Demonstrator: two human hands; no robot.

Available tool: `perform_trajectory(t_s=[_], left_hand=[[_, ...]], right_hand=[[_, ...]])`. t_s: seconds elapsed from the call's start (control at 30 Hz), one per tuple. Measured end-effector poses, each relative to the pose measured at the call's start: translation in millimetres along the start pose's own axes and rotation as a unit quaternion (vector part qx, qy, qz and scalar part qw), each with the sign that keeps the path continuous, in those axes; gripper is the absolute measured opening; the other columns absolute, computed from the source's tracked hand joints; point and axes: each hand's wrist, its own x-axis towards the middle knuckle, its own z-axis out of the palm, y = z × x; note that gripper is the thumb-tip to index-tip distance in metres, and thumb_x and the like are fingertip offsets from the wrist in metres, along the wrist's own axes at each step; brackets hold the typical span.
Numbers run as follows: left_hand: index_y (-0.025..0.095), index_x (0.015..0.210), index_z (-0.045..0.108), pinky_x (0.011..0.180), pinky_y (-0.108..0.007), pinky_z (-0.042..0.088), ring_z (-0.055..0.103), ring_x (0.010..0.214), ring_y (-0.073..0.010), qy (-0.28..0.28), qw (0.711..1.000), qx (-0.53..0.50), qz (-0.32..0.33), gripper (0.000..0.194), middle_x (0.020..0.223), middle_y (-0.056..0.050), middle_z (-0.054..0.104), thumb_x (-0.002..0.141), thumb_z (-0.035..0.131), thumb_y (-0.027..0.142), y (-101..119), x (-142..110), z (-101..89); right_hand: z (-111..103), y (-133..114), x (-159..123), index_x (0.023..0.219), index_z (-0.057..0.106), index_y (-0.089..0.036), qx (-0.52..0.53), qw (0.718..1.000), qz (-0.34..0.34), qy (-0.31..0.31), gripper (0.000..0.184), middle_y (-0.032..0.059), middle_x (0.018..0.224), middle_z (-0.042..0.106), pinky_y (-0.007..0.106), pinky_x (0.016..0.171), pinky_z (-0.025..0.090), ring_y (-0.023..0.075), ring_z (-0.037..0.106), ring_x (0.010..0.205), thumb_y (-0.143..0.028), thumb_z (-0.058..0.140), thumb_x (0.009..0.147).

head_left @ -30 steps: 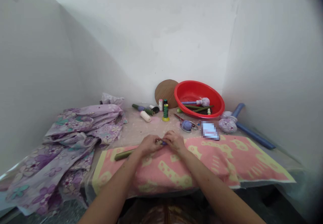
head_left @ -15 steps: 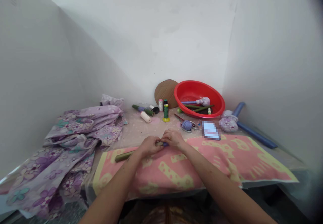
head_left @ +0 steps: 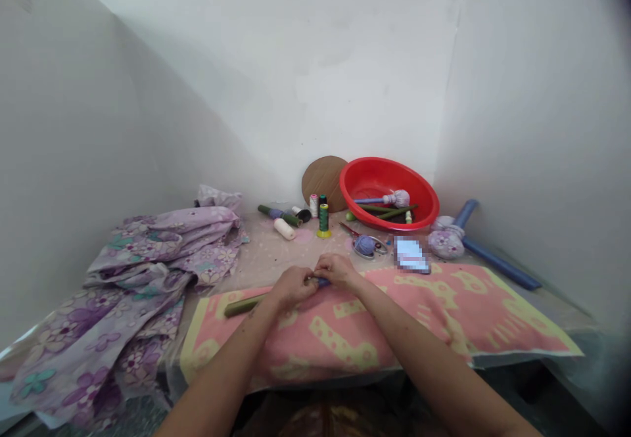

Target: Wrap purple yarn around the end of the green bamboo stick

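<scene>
My left hand (head_left: pixel 294 287) is shut around a green rod (head_left: pixel 241 305), whose far end sticks out to the left above a pink and yellow towel (head_left: pixel 345 351). My right hand (head_left: pixel 336 270) pinches a small blue-purple piece (head_left: pixel 323 282) at the rod's other end, right against my left fingers. Both hands rest just over the towel. My fingers hide most of the blue-purple piece, so its exact form cannot be made out.
Beyond the towel lie spools of thread (head_left: pixel 324 220), scissors (head_left: pixel 349 230) and a lilac ball (head_left: pixel 365 246). A red basin (head_left: pixel 389 181) holds wrapped sticks. Floral lilac fabric (head_left: pixel 133 273) is heaped on the left, and blue rods (head_left: pixel 500 273) lie on the right against white walls.
My hands stay together at the rod's end, with only slight shifts of the fingers. The camera view has moved slightly; nothing has been picked up or let go.
</scene>
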Motion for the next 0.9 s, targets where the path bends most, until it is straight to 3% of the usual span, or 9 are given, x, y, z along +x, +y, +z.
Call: perform_trajectory(t_s=[0.33, 0.63, 0.77, 0.9], left_hand=[[0.015, 0.074, 0.060, 0.047, -0.021, 0.022, 0.047, 0.055, -0.0123, -0.001, 1.000, 0.015, -0.008, 0.028, 0.064, -0.003, 0.058, 0.069, 0.043, 0.036, -3, 1, 4.1], [0.019, 0.079, 0.061, 0.051, -0.022, 0.026, 0.054, 0.064, -0.0161, 0.015, 0.999, 0.031, -0.031, 0.033, 0.071, -0.004, 0.063, 0.070, 0.043, 0.044, 2, -2, 5.6], [0.020, 0.082, 0.062, 0.051, -0.022, 0.028, 0.056, 0.066, -0.0175, 0.021, 0.997, 0.037, -0.070, 0.034, 0.073, -0.004, 0.064, 0.067, 0.046, 0.046, 6, -7, 6.4], [0.021, 0.085, 0.061, 0.052, -0.021, 0.030, 0.056, 0.069, -0.0176, 0.041, 0.996, 0.044, -0.061, 0.032, 0.075, -0.003, 0.064, 0.066, 0.049, 0.045, 8, -11, 5.8]], right_hand=[[0, -1, 3, 0.073, 0.065, -0.020, 0.033, 0.999, 0.023, -0.015, 0.013, 0.0001, 0.073, 0.061, 0.019, 0.062, 0.035, 0.0114, 0.053, 0.073, -0.027, 0.054, 0.070], [10, 15, -1, 0.074, 0.065, -0.015, 0.209, 0.976, 0.050, -0.045, 0.017, 0.0004, 0.067, 0.062, 0.019, 0.059, 0.038, 0.0112, 0.054, 0.065, -0.027, 0.055, 0.068], [12, 14, -3, 0.071, 0.064, -0.013, 0.273, 0.959, 0.051, -0.051, 0.016, 0.0000, 0.063, 0.060, 0.019, 0.055, 0.038, 0.0099, 0.051, 0.059, -0.026, 0.056, 0.066], [8, 10, -5, 0.067, 0.062, -0.012, 0.295, 0.952, 0.063, -0.050, 0.013, -0.0017, 0.057, 0.056, 0.018, 0.051, 0.036, 0.0079, 0.047, 0.053, -0.023, 0.057, 0.064]])
